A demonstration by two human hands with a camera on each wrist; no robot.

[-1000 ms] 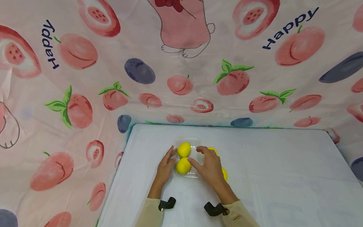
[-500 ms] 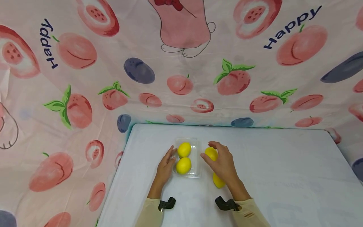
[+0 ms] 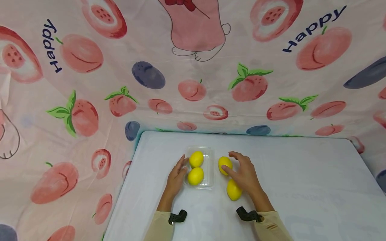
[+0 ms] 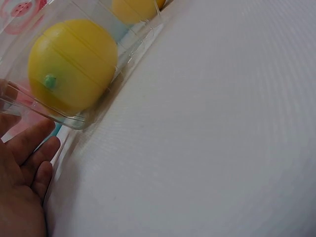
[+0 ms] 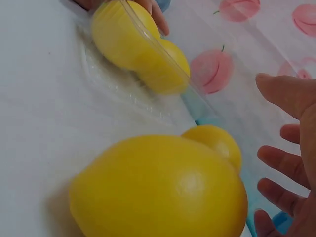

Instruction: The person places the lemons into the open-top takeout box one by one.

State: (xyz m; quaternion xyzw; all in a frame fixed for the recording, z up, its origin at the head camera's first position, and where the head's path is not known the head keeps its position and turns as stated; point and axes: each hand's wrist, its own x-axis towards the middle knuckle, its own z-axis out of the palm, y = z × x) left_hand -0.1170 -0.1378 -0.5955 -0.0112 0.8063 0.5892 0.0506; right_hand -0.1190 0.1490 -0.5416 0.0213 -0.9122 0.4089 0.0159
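A clear plastic tray [image 3: 208,169] holds two yellow lemons, the far lemon [image 3: 196,159] and the near lemon [image 3: 195,176], along its left side. My left hand [image 3: 176,177] rests along the tray's left edge, fingers extended; the left wrist view has its fingertips right at the clear wall. Two more lemons lie outside, right of the tray: one farther back [image 3: 223,164] and one closer to me [image 3: 234,190]. Over these my right hand [image 3: 245,173] hovers with thumb and fingers spread, holding nothing. In the right wrist view the nearer lemon [image 5: 163,190] looms large, apart from the fingers.
A white-covered table [image 3: 301,180] extends far to the right of the lemons. Behind and to the left hangs a pink fruit-print cloth [image 3: 169,90] that meets the table's back edge. Each wrist wears a black camera mount.
My right hand has moved right, from above the tray to over the loose lemons, which now show more fully. The left hand and the two lemons in the tray stay in place.
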